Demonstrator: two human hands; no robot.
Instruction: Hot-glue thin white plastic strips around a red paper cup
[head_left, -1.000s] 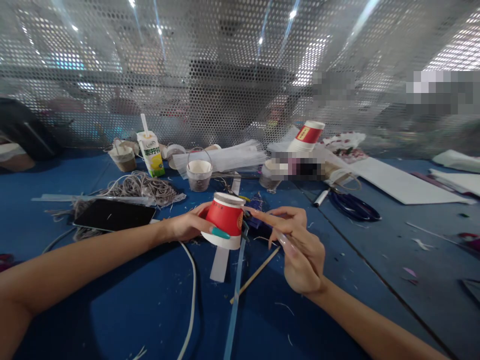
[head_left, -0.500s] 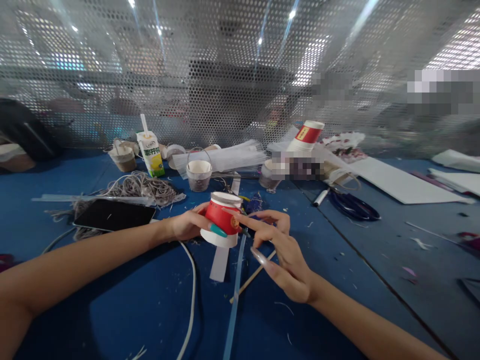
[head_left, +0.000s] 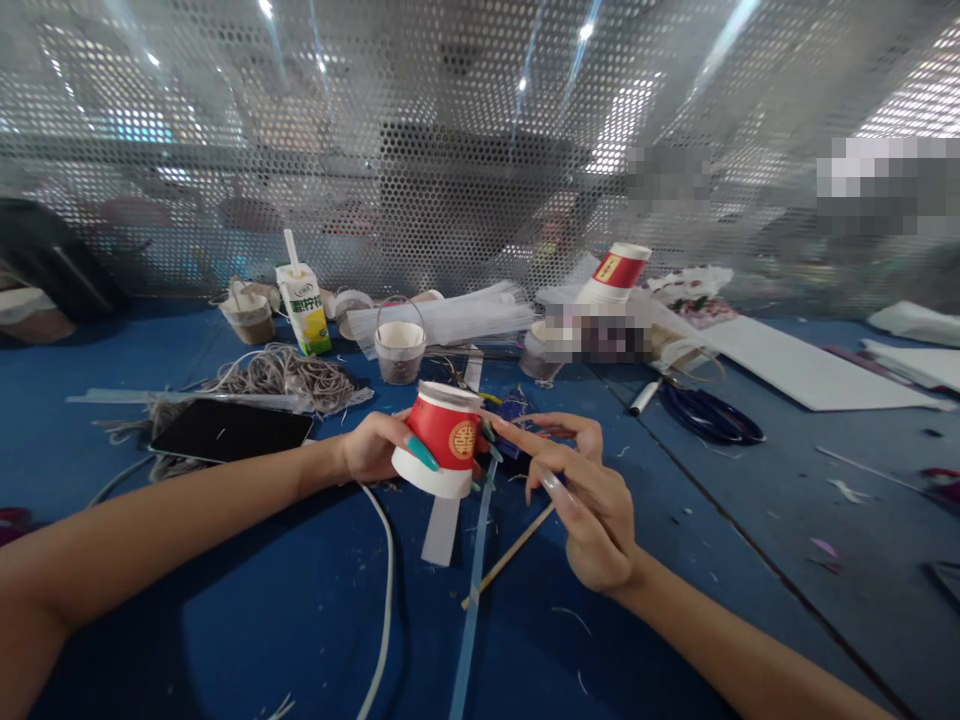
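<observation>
1. The paper cup [head_left: 442, 430], red and white, is upside down, held up over the middle of the blue table [head_left: 262, 610].
2. The left hand [head_left: 375, 445] pinches the cup, with its thumb across the front.
3. The right hand [head_left: 589, 500] is loose, fingers spread and a bit bent. Its pointing finger is just beside the cup; I cannot tell if it touches.
4. The side of the cup we see has no string or strip on it, so little seems done to it. I cannot tell how much is left.
5. Closer to the table's near edge lie a white strip [head_left: 441, 535], a bluish strip [head_left: 469, 610] and a thin stick [head_left: 517, 553].
6. Near the far edge, a small bucket [head_left: 400, 360] has its handle on already.
</observation>
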